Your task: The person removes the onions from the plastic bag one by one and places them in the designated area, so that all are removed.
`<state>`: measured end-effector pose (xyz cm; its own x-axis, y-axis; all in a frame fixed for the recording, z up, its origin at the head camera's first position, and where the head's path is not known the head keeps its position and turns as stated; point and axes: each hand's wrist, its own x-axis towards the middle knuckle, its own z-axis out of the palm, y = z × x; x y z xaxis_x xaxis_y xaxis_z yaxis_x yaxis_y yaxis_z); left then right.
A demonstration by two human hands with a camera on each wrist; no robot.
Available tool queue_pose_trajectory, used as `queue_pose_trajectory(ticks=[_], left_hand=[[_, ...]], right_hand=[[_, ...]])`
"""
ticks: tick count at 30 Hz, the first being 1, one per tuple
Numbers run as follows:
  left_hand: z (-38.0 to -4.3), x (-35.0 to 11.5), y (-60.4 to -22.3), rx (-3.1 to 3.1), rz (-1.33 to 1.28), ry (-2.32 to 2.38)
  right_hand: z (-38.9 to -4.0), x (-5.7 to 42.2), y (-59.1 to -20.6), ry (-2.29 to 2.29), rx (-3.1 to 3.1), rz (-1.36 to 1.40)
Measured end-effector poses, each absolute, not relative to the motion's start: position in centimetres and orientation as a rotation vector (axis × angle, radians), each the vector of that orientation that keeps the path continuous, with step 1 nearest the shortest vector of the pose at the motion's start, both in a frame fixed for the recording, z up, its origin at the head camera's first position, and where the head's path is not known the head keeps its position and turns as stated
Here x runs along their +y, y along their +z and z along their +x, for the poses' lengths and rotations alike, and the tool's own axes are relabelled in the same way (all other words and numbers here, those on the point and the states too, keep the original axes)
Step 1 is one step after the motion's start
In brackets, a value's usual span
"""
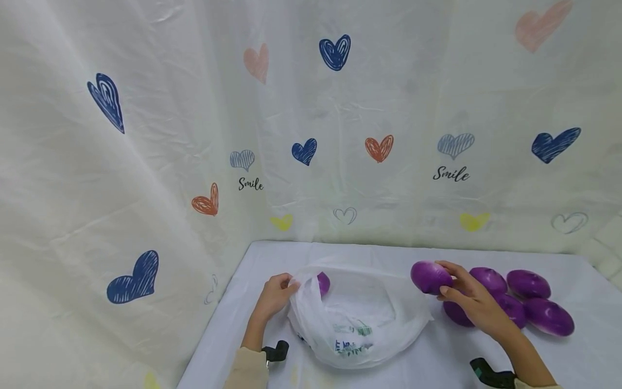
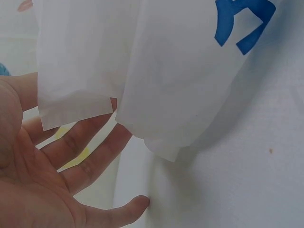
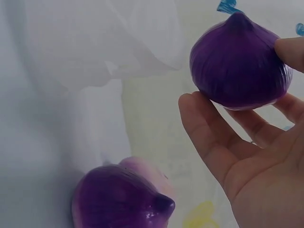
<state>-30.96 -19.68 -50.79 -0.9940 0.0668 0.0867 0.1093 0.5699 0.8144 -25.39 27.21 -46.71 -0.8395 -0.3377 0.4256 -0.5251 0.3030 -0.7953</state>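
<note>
My right hand grips a purple onion between thumb and fingers, raised above the table to the right of a white plastic bag. In the right wrist view the same onion shows its pointed tip upward. At the bag's left rim, my left hand pinches the thin plastic; the left wrist view shows the plastic between its thumb and fingers. The bag's mouth gapes, and another purple onion shows inside near the left hand, partly hidden by the plastic.
Several purple onions lie grouped on the right of the white-covered table, some partly behind the right hand. A white curtain printed with hearts hangs behind and to the left.
</note>
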Motion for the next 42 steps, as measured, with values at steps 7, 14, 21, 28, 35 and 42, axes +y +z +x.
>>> queue_pose_trajectory(ticks=[7,14,21,28,35,42], left_hand=[[-31.0,-19.6,-50.5,-2.739,-0.165,-1.413],[-30.9,-19.5,-50.3,-2.744,-0.160,-1.418],[-31.1,-19.5,-50.4,-2.742,-0.164,-1.416],[-31.1,-19.5,-50.6,-2.742,-0.160,-1.430],[-31.2,-19.6,-50.9,-2.745,-0.145,-1.424],[-31.1,-19.6,-50.9,-2.745,-0.138,-1.428]], right_hand=[[-25.4,29.2,-46.8,1.645,-2.404,0.782],[-25.2,30.9,-47.0,1.599,-2.427,0.720],[-25.1,32.5,-47.2,1.673,-2.369,0.730],[-24.7,33.3,-47.5,1.620,-2.469,0.605],[-24.0,34.2,-47.9,1.577,-2.548,0.539],[-22.7,34.9,-48.8,1.564,-2.629,0.441]])
